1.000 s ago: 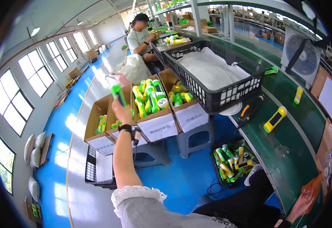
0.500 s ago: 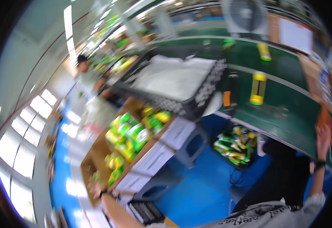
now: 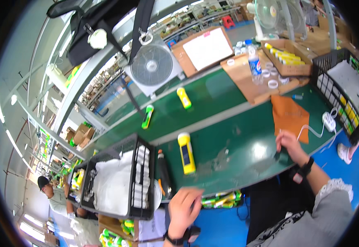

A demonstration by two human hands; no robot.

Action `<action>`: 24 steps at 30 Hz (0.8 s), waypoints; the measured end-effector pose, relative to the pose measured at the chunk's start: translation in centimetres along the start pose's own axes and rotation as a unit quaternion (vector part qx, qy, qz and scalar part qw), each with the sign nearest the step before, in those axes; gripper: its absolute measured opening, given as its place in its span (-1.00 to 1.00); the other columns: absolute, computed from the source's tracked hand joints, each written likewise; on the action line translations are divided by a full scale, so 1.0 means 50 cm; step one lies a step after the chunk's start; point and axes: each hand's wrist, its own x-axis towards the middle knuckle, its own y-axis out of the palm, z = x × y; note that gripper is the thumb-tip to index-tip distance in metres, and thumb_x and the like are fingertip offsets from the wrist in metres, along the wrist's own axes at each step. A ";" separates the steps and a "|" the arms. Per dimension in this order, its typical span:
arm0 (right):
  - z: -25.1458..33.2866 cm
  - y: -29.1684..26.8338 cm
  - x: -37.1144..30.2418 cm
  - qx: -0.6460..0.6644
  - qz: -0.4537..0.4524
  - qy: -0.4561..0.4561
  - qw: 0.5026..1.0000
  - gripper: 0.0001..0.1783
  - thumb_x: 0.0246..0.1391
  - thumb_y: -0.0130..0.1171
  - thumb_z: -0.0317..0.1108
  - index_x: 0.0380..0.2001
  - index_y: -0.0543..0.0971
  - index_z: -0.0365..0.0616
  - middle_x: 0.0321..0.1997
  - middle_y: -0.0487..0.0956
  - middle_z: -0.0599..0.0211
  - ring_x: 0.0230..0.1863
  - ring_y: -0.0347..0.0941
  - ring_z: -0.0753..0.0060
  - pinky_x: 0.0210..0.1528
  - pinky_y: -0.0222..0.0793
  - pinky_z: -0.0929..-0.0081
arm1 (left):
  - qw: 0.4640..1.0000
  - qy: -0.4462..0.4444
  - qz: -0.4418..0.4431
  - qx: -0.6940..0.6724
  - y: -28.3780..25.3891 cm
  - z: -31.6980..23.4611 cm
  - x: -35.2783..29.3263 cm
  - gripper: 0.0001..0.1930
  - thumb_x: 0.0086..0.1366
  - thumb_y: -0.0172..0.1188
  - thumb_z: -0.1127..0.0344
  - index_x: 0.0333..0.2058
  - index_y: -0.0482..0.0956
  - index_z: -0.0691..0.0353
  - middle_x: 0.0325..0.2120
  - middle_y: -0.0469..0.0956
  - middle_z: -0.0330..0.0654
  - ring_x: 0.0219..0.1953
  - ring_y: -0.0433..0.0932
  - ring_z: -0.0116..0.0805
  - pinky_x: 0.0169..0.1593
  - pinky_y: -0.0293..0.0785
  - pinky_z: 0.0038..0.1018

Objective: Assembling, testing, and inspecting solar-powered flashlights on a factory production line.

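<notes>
The left hand (image 3: 184,210) is at the near edge of the green worktop (image 3: 224,177), its fingers loosely bent and without any object visible. The right hand (image 3: 288,145) is beside the orange sheet (image 3: 290,115); I cannot tell if its grip is closed. 1 yellow flashlight (image 3: 186,153) with dark panel lies on the worktop, right of the black tool (image 3: 164,173).

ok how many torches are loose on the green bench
3: a yellow one on the near strip, right of the black tool; a yellow-green one on the far strip; a green one left of that. The black crate may hide more.
</notes>
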 end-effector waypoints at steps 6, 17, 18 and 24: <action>0.013 0.009 -0.031 -0.123 0.059 0.055 0.989 -0.81 -0.10 0.11 -0.40 -0.37 0.48 -0.25 -0.49 0.50 0.33 -0.44 0.44 0.51 -0.31 0.36 0.57 | 0.989 -0.014 0.053 0.139 0.318 0.323 0.457 -0.65 0.08 0.10 0.29 -0.14 0.35 0.26 -0.22 0.42 0.03 -0.15 0.40 0.02 -0.06 0.33 -0.24; 0.078 0.025 -0.016 -0.267 0.006 -0.088 0.960 -0.96 -0.16 0.13 -0.47 -0.57 0.49 -0.20 -0.58 0.47 0.17 -0.51 0.40 0.15 -0.43 0.31 0.36 | 0.859 -0.507 -0.074 -0.011 0.497 0.642 0.653 -0.61 0.18 -0.05 0.04 -0.23 0.40 0.28 -0.44 0.44 -0.10 -0.38 0.45 -0.26 -0.25 0.36 -0.30; 0.074 0.018 -0.013 -0.268 0.006 -0.086 0.960 -0.96 -0.17 0.13 -0.47 -0.56 0.49 -0.20 -0.56 0.48 0.17 -0.50 0.41 0.15 -0.43 0.31 0.36 | 0.798 -0.517 -0.106 -0.291 0.483 0.601 0.651 -0.69 0.17 -0.04 0.11 -0.26 0.39 0.23 -0.53 0.42 -0.13 -0.45 0.44 -0.30 -0.30 0.38 -0.33; 0.037 0.001 0.006 -0.274 -0.028 -0.042 0.960 -0.61 -0.17 0.12 -0.41 -0.17 0.38 -0.19 -0.24 0.41 0.16 -0.32 0.40 0.26 -0.22 0.33 0.42 | 0.675 -0.326 -0.056 -0.659 0.465 0.156 0.474 -0.73 0.15 0.04 0.29 -0.19 0.25 0.18 -0.33 0.38 -0.19 -0.27 0.40 -0.33 -0.11 0.37 -0.25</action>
